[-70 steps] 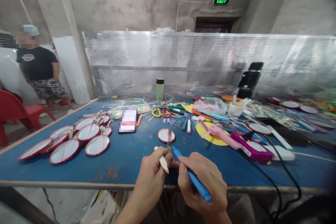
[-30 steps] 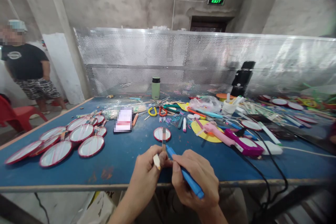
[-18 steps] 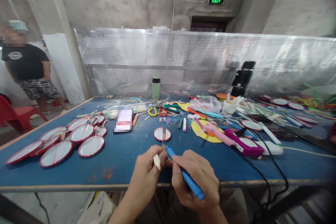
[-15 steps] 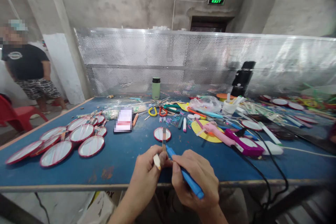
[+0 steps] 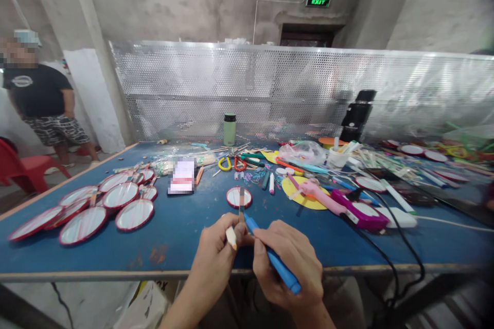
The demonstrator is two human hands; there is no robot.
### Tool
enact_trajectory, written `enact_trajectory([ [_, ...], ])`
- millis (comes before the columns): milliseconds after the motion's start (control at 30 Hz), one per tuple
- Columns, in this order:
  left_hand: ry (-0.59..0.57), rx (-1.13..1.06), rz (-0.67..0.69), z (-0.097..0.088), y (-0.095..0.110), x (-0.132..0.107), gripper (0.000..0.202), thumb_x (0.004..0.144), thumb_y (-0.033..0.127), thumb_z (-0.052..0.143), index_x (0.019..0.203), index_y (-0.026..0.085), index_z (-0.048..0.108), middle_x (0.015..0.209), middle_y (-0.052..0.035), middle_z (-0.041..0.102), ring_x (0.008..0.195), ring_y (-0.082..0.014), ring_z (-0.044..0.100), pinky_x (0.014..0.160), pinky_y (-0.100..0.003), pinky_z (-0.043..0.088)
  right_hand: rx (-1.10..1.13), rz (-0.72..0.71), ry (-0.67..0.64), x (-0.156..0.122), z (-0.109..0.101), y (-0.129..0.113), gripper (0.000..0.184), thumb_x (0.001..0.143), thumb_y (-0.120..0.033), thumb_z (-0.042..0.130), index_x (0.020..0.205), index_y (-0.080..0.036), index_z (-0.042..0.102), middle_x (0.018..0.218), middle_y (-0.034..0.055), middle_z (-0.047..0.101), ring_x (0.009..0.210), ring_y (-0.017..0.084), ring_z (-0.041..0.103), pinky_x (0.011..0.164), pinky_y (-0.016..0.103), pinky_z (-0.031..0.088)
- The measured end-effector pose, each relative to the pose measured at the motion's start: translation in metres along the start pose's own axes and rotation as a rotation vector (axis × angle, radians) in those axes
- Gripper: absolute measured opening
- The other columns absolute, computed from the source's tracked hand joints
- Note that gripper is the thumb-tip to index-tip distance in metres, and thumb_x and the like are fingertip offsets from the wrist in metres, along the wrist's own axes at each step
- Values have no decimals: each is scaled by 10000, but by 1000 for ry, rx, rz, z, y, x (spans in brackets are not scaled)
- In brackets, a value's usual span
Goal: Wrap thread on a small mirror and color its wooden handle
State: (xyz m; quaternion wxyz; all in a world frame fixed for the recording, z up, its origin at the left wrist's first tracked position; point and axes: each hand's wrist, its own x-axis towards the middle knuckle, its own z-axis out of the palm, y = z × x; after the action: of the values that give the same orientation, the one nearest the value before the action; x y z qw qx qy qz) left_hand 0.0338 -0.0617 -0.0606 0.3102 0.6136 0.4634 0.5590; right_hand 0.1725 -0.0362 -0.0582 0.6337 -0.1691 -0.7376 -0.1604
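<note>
My left hand [image 5: 216, 257] is closed round a thin flat stick [image 5: 241, 203] that stands upright, with a pale wooden stick [image 5: 231, 237] also tucked in its fingers. My right hand [image 5: 287, 259] grips a blue marker [image 5: 272, 259] whose tip rests against the upright stick. Both hands hover over the near edge of the blue table [image 5: 185, 226]. Just beyond the stick lies a small round red-rimmed disc [image 5: 238, 197].
Several red-rimmed round discs [image 5: 92, 208] lie at the left. Scissors [image 5: 231, 163], markers, a yellow paper disc [image 5: 304, 193], a pink and purple tool [image 5: 347, 211] with black cables crowd the right. A green bottle [image 5: 229, 129] stands by the perforated metal screen. A person [image 5: 38, 97] stands far left by a red chair.
The view shifted slightly right early on. Over the last second both hands keep the same grip and place; the marker tip stays on the stick.
</note>
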Motion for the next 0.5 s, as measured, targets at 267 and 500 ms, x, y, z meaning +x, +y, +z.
enact_trajectory([
  [267,-6,4,2,-1,0,-1,299,944,339,490,721,159,573,689,16,533,667,-133,498,631,-199,411,23,-7,7,2,1,0,148,808,-40,594,923,-120,643,689,49,674,642,181,674,607,312,554],
  [500,-14,-10,-14,0,-2,0,322,943,376,478,716,159,552,689,18,507,672,-135,493,637,-204,412,0,0,11,2,1,0,155,807,-38,600,927,-127,640,692,44,677,640,173,671,601,304,546],
])
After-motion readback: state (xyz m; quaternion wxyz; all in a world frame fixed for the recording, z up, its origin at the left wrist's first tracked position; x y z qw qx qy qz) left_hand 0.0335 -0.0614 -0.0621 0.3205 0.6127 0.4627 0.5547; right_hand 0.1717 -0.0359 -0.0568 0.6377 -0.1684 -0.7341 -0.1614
